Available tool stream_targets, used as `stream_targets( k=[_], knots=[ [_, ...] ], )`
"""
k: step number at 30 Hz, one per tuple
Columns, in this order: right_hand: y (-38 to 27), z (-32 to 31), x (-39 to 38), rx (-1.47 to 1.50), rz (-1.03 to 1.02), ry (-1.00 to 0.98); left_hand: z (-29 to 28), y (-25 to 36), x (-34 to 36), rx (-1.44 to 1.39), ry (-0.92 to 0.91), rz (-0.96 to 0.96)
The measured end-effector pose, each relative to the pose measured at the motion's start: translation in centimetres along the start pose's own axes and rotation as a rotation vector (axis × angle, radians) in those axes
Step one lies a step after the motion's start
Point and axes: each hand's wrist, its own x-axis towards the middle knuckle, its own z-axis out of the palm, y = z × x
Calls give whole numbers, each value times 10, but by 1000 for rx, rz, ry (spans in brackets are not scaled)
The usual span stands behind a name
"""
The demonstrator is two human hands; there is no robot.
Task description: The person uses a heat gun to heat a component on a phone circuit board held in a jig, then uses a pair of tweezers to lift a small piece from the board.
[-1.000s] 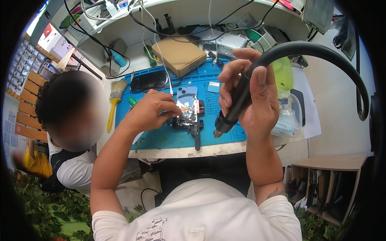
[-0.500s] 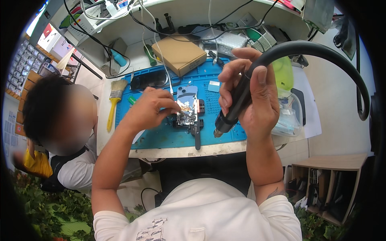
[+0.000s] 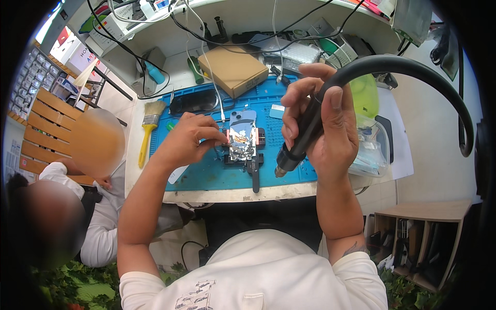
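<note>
A light-blue phone [image 3: 243, 119] with its camera at the far end lies on the blue work mat [image 3: 206, 178]. Its lower back is covered in cracked, silvery fragments. A black clamp [image 3: 262, 137] grips the phone at its sides, a dark handle pointing toward me. My left hand [image 3: 187, 138] is at the phone's left edge, thumb and fingers pinched together; whatever they hold is too small to make out. To the right, my right hand [image 3: 338, 134] is wrapped round a black hot-air gun [image 3: 302, 137]. Its metal nozzle points down and left, apart from the phone.
A thick black hose [image 3: 413, 63] arches rightward from the gun. Left of the mat lies a yellow-handled brush [image 3: 148, 129]. Behind are a dark phone [image 3: 194, 102], a cardboard box [image 3: 232, 70] and hanging cables. A clear plastic tub [image 3: 372, 147] stands right. Two people sit at left.
My left hand has drawn back slightly left from the phone's cracked area. My right hand and the hot-air gun stay put. At left, one person has shifted nearer and another has come into view.
</note>
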Motion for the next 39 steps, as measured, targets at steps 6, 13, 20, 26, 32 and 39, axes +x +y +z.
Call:
stream_targets(
  k=[6, 13, 20, 26, 32, 39],
  knots=[
    [0, 0, -1, -6, 3, 9, -3, -1, -2, -24, -49, -4],
    [-2, 6, -2, 43, -2, 38, -9, -5, -10, -11, -136, -18],
    [-2, 5, -2, 47, -1, 25, -11, -5, -15, -7, -57, -26],
    [-3, 8, -2, 56, 2, 51, -5, 2, 1, 98, 56, -7],
    [-4, 5, -4, 55, -13, 33, -3, 2, -2, 158, 43, 37],
    [-5, 2, -4, 52, -13, 44, -25, 7, -17, 199, -32, 62]
  ],
)
